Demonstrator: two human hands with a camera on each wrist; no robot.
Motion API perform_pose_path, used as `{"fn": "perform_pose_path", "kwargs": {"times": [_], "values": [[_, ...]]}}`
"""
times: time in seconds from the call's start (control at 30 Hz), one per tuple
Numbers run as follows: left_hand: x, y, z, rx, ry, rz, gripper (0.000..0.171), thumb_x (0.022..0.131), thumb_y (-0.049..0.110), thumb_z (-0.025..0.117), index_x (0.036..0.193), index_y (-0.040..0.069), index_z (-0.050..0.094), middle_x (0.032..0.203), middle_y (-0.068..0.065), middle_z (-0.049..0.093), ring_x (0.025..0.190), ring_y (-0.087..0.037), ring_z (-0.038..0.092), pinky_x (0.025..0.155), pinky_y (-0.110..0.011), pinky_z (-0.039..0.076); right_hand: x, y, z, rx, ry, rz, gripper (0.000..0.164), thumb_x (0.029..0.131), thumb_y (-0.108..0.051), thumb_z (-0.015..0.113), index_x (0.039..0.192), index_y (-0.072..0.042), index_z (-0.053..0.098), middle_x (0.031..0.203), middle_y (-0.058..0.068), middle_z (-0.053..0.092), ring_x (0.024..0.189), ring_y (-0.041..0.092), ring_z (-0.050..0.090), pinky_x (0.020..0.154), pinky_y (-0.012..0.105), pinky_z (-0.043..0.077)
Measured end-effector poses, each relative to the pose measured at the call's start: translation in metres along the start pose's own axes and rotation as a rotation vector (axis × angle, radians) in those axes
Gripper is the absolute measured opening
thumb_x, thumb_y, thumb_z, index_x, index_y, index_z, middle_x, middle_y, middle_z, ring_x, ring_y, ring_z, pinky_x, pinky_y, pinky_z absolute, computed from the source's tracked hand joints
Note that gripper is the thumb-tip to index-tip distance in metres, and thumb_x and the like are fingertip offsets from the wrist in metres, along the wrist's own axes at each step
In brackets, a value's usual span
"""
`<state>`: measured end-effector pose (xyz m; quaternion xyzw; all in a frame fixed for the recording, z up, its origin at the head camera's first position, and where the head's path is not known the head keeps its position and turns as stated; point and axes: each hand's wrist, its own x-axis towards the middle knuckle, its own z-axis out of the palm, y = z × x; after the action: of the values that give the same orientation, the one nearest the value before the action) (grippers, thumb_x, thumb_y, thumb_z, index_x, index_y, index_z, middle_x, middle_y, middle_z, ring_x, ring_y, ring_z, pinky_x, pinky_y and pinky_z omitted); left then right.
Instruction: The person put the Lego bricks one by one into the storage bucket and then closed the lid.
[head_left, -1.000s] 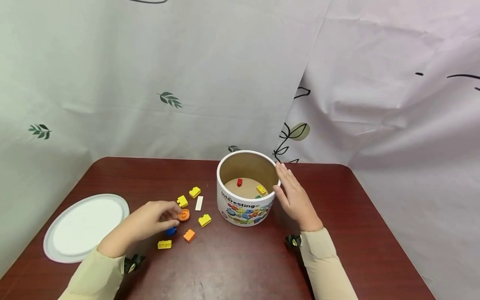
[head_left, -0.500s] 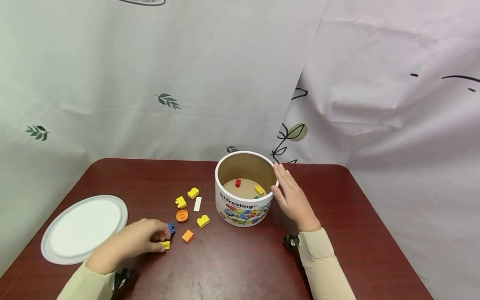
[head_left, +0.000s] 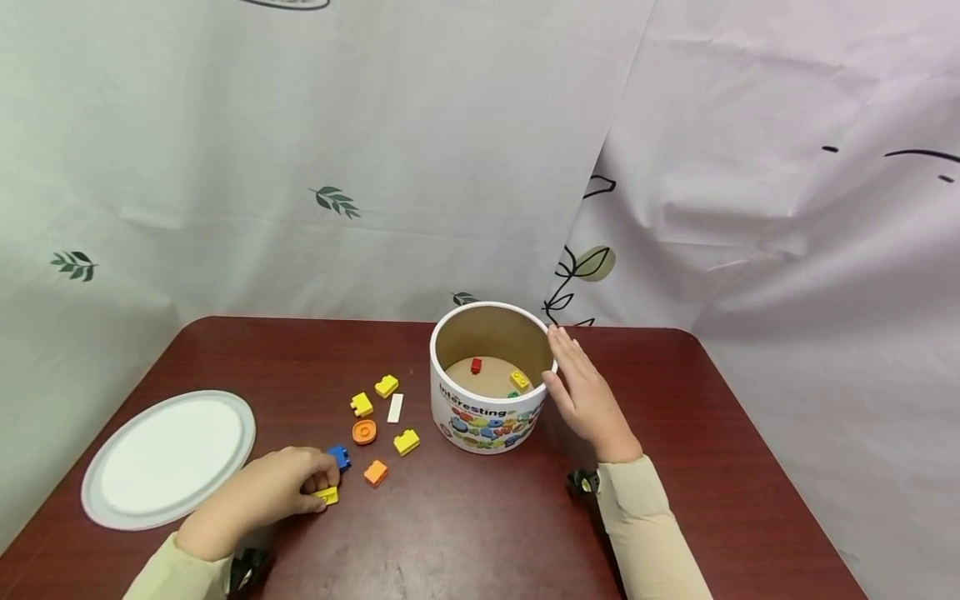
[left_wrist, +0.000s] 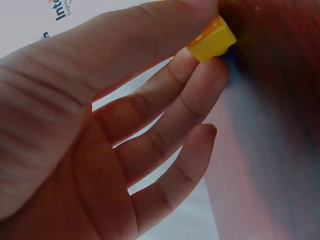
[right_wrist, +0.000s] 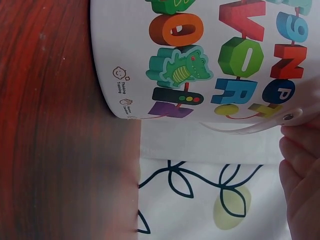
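At the front left of the table, my left hand (head_left: 262,492) pinches a yellow toy brick (head_left: 327,495) between thumb and fingers. The left wrist view shows the same yellow brick (left_wrist: 216,42) at the thumb tip, partly hidden by the thumb. Just beyond the fingers lies a blue brick (head_left: 339,457). My right hand (head_left: 592,400) rests with straight fingers against the right side of a round white bucket (head_left: 480,421) printed with colourful letters. Inside the bucket are a red brick (head_left: 476,366), a yellow brick (head_left: 519,380) and a bit of green.
Between the left hand and the bucket lie an orange brick (head_left: 376,473), an orange round piece (head_left: 364,432), a white flat piece (head_left: 395,408) and several yellow bricks, one (head_left: 407,442) nearest the bucket. A white round lid (head_left: 168,458) lies at the left.
My left hand has moved from beside the orange round piece towards the table's front edge, to the yellow brick, and now pinches it. The right hand stays at the bucket.
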<state>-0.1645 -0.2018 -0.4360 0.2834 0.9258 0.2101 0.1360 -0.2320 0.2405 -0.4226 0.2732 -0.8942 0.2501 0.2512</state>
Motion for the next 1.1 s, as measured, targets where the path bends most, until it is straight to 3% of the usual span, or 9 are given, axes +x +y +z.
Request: {"fn": "perform_pose_path", "kwargs": {"times": [0.33,0.57,0.63,0.87,1.1], "values": [[0.0005,-0.0021,0.0019,-0.053,0.006,0.046,0.024,0.083,0.010,0.083,0.087,0.021,0.062,0.081,0.013,0.052,0.071,0.000,0.049,0.061,-0.024,0.047,-0.0003,0.0006,0.0004,0.003,0.010,-0.009,0.062,0.109,-0.041,0.041,0.153,0.003,0.038,0.159,0.016,0.039,0.149,0.031,0.033,0.124,0.030,0.014],[0.0007,-0.0028,0.0020,-0.100,-0.004,0.062,0.021,0.085,0.010,0.082,0.089,0.019,0.063,0.082,0.012,0.054,0.073,0.001,0.051,0.062,-0.024,0.049,0.0000,-0.0004,0.0003,0.002,0.004,-0.007,0.058,0.105,-0.025,0.054,0.153,0.003,0.038,0.159,0.016,0.038,0.149,0.031,0.032,0.124,0.030,0.014],[0.0012,-0.0028,0.0016,-0.103,0.005,0.069,0.020,0.085,0.010,0.081,0.090,0.019,0.064,0.083,0.013,0.055,0.074,0.001,0.052,0.063,-0.024,0.050,-0.0001,-0.0007,0.0001,0.001,0.004,-0.004,0.058,0.103,-0.022,0.055,0.153,0.003,0.038,0.159,0.015,0.038,0.149,0.030,0.032,0.124,0.030,0.014],[0.0051,-0.0029,-0.0008,-0.086,0.072,0.107,0.021,0.085,0.009,0.081,0.091,0.019,0.064,0.084,0.015,0.057,0.074,0.001,0.054,0.063,-0.025,0.051,-0.0007,-0.0006,-0.0005,0.004,0.013,-0.006,0.061,0.109,-0.039,0.043,0.153,0.003,0.038,0.159,0.016,0.039,0.149,0.031,0.032,0.124,0.030,0.014],[0.0094,-0.0024,-0.0041,-0.100,0.121,0.101,0.019,0.084,0.007,0.081,0.092,0.018,0.066,0.085,0.015,0.058,0.075,0.001,0.054,0.064,-0.024,0.052,-0.0005,0.0003,0.0008,0.008,0.012,-0.008,0.061,0.109,-0.039,0.043,0.153,0.002,0.038,0.159,0.016,0.039,0.149,0.030,0.032,0.124,0.030,0.015]]}}
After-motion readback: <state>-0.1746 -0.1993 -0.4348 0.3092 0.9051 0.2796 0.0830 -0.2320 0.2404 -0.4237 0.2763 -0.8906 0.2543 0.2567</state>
